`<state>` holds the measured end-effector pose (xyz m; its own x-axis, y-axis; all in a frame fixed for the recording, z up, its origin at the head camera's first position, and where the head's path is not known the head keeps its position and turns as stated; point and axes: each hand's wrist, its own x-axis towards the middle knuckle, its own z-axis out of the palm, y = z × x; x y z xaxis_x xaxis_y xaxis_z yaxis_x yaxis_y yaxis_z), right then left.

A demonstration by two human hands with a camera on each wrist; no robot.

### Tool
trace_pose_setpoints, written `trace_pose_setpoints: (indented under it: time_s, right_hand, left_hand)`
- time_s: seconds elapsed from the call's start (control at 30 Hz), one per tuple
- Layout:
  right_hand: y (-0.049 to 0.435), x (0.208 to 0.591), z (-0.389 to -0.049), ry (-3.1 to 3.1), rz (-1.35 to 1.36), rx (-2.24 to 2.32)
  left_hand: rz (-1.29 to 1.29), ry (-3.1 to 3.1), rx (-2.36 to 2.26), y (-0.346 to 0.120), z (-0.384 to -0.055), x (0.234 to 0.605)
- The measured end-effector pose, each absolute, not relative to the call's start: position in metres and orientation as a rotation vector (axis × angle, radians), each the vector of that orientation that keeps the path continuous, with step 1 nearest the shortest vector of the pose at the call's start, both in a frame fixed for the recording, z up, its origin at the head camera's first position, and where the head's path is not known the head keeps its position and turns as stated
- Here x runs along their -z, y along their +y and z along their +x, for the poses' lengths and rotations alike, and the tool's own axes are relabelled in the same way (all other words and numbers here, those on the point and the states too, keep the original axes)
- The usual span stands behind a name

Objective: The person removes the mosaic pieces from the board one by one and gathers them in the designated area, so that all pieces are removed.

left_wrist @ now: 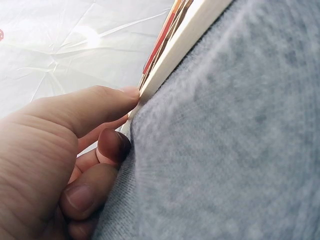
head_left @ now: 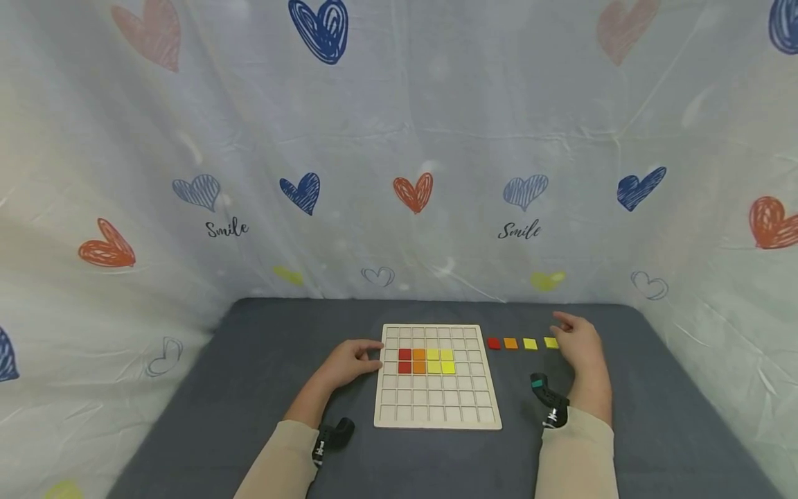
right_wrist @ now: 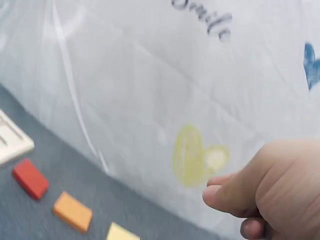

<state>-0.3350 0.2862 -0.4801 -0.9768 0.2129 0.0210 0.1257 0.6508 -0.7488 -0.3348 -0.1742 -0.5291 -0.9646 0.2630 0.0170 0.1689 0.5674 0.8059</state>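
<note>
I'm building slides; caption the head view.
Left hand touches a board with eight tiles; right hand is near four loose tiles.

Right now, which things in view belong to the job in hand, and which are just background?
In the job:
wooden board, touched by the left hand
eight coloured tiles on it
four loose tiles in a row, right hand at one end

Background:
grey cloth
printed curtain
wrist cameras
</note>
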Motion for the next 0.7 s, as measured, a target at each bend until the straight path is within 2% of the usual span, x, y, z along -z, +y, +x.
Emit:
trace_pose_setpoints:
  time_s: [0.2,0.37,0.7]
  right_hand:
    - [0.267,0.461,-0.333,-2.719,-0.050,-1.347]
    - [0.250,0.452,-0.336,-2.670,0.034,-1.440]
    - [0.216,0.446,-0.343,-2.623,0.291,-1.374]
  left_hand:
    - [0.380,2.685,-1.369,-0.175,-0.335,0.530]
    - [0.385,2.693,-1.370,-0.175,-0.335,0.531]
    - [0.387,2.692,-1.373,-0.174,-0.335,0.531]
